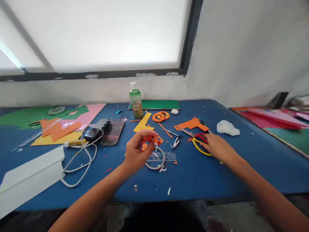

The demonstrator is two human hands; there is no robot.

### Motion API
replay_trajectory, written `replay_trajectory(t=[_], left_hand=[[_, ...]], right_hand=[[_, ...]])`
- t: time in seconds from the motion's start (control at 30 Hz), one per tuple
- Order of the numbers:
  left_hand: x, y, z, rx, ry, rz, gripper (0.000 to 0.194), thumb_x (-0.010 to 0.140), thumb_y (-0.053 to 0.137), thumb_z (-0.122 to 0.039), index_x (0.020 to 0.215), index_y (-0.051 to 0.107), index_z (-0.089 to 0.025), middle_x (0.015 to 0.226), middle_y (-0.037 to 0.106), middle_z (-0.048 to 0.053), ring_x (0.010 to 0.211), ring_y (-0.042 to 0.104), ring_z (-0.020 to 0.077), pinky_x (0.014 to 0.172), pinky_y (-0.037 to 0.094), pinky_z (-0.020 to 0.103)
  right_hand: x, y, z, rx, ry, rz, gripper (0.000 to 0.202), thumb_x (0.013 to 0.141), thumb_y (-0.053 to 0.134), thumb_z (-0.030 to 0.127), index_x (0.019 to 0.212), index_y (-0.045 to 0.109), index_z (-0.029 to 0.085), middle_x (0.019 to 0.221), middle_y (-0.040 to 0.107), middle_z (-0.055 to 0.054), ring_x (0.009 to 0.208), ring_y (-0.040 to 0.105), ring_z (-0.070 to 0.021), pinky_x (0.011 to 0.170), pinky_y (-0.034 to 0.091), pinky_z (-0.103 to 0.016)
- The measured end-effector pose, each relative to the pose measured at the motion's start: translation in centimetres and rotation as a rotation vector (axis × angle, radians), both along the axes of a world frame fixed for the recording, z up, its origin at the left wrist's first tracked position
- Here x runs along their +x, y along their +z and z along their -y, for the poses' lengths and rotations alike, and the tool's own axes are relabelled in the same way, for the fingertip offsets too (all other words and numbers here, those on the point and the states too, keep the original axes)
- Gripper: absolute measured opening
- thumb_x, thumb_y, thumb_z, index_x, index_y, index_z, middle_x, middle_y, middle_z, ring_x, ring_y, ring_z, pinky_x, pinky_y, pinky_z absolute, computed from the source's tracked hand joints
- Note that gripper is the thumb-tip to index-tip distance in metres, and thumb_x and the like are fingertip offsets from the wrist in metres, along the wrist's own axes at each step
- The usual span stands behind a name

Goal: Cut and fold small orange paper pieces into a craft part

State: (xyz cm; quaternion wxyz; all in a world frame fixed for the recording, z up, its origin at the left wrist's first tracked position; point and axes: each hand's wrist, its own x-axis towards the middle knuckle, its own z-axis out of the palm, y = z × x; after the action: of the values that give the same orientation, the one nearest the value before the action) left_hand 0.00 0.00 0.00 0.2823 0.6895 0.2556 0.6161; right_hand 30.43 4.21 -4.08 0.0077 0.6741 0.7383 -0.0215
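My left hand [138, 149] is raised over the middle of the table, its fingers closed on a small orange paper piece [149, 139]. Below and beside it lie a roll of tape [163, 158] and a clear plastic ruler [171, 156]. My right hand [216, 144] is at the red-handled scissors [188, 131], with its fingers at the handles; whether they grip them is hard to tell. A yellow curved handle [201, 149] lies just under that hand. Orange gear-shaped paper [158, 117] and an orange sheet [190, 124] rest behind the hands.
A bottle [136, 101] stands at the back by a green board [159, 104]. To the left are a phone [118, 130], a white cable [90, 158], coloured papers [58, 137] and folded white paper [36, 174]. White crumpled material [227, 128] lies right; more sheets [272, 120] are farther right.
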Motion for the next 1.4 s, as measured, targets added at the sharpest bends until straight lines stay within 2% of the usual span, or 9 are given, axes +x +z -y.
replay_trajectory(t=[0.23,0.37,0.43,0.53,0.7,0.83,1.07,1.27,1.4], left_hand=[[0.2,0.3,0.1,0.052,-0.033,0.023,0.023,0.073,0.062,-0.001,0.089,0.063,-0.019,0.089,0.066,0.005,0.086,0.063,0.0151,0.076,0.054,0.029],[0.0,0.0,0.0,0.016,-0.058,0.000,0.024,0.075,0.059,-0.002,0.092,0.063,-0.019,0.088,0.067,0.005,0.082,0.065,0.0141,0.072,0.056,0.027],[-0.1,-0.1,0.0,0.035,-0.050,-0.029,0.022,0.076,0.059,-0.003,0.091,0.064,-0.019,0.087,0.068,0.005,0.083,0.065,0.0138,0.071,0.056,0.026],[0.0,-0.1,0.1,0.041,-0.031,-0.056,0.018,0.075,0.062,-0.006,0.088,0.065,-0.019,0.085,0.069,0.005,0.084,0.065,0.0144,0.069,0.056,0.024],[0.8,0.1,0.3,-0.121,0.006,0.065,0.014,0.073,0.067,-0.012,0.085,0.065,-0.018,0.080,0.069,0.003,0.072,0.067,0.0130,0.060,0.057,0.020],[1.2,0.4,0.3,-0.241,0.026,0.180,0.015,0.070,0.070,-0.013,0.082,0.064,-0.018,0.077,0.070,0.000,0.064,0.068,0.0115,0.057,0.057,0.019],[1.1,0.2,0.4,-0.263,0.031,0.167,0.015,0.070,0.070,-0.014,0.084,0.063,-0.016,0.080,0.070,0.003,0.073,0.069,0.0154,0.060,0.059,0.021],[1.5,-0.1,0.6,-0.349,-0.039,0.153,0.015,0.072,0.067,-0.013,0.085,0.063,-0.017,0.078,0.070,0.002,0.068,0.067,0.0119,0.059,0.058,0.019],[1.7,0.0,0.8,-0.410,-0.037,0.169,0.013,0.073,0.068,-0.019,0.084,0.062,-0.017,0.077,0.069,0.001,0.062,0.066,0.0106,0.055,0.058,0.020]], right_hand=[[0.9,-0.7,-1.3,-0.012,-0.014,-0.220,0.034,0.080,0.048,0.042,0.096,0.058,0.013,0.092,0.066,-0.015,0.080,0.063,-0.0277,0.065,0.046,-0.033],[1.0,0.2,-0.6,0.227,-0.088,-0.432,0.042,0.078,0.045,0.047,0.104,0.049,0.014,0.085,0.064,-0.012,0.071,0.063,-0.0246,0.058,0.046,-0.032],[0.6,1.3,0.0,0.388,-0.026,-0.536,0.043,0.075,0.050,0.048,0.104,0.046,0.017,0.084,0.063,-0.009,0.070,0.062,-0.0231,0.058,0.046,-0.031],[-1.0,3.0,1.4,0.456,0.144,-0.640,0.036,0.072,0.053,0.046,0.098,0.044,0.021,0.081,0.062,-0.004,0.064,0.061,-0.0193,0.054,0.045,-0.028],[-5.4,3.7,3.8,0.430,0.362,-0.524,0.029,0.067,0.058,0.041,0.082,0.040,0.024,0.056,0.052,0.006,0.041,0.046,-0.0120,0.040,0.035,-0.022],[-6.7,2.9,3.9,0.616,0.508,-0.381,0.032,0.074,0.052,0.051,0.081,0.041,0.022,0.059,0.056,0.001,0.046,0.054,-0.0153,0.043,0.036,-0.024],[-5.5,1.9,2.4,0.845,0.463,-0.134,0.041,0.081,0.041,0.060,0.077,0.044,0.019,0.055,0.056,-0.002,0.046,0.058,-0.0184,0.042,0.037,-0.025],[-5.1,1.7,2.1,0.891,0.491,-0.072,0.046,0.084,0.035,0.061,0.077,0.046,0.017,0.053,0.055,-0.002,0.045,0.056,-0.0159,0.043,0.036,-0.023],[-4.8,1.3,1.9,0.876,0.441,-0.082,0.049,0.083,0.035,0.064,0.075,0.048,0.017,0.053,0.055,-0.002,0.045,0.055,-0.0157,0.043,0.034,-0.023]])
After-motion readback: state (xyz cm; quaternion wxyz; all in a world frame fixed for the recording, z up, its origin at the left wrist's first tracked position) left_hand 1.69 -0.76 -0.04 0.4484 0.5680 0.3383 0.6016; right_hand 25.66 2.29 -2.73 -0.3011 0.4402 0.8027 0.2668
